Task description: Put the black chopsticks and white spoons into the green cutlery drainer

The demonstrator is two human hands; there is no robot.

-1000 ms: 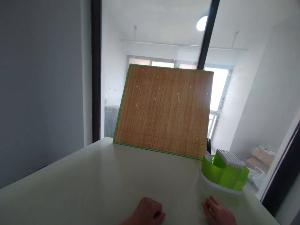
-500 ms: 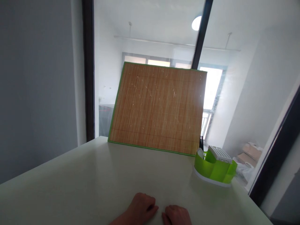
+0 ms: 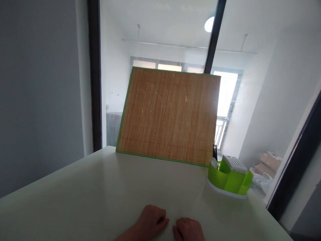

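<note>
Though upright, green caddy [image 3: 230,179] beside tilted board [image 3: 168,117]

Pale table [image 3: 87,190] up front, corner pointing at a big glass partition [image 3: 155,20]. Plain grey wall [image 3: 40,77] on the L, then a dark upright frame [image 3: 94,77]; slanted dark bar [image 3: 214,38] R of ctr. Thru the glass: white rm, round ceiling light [image 3: 209,24] partly behind the bar, thin rail [image 3: 165,44] hung up high, bright window [image 3: 227,95] w/ a railing [image 3: 220,134] below. Brownish boxes [image 3: 270,162] stacked lower R, approx. Pretty dim this side tbh, much brighter over there.
</note>
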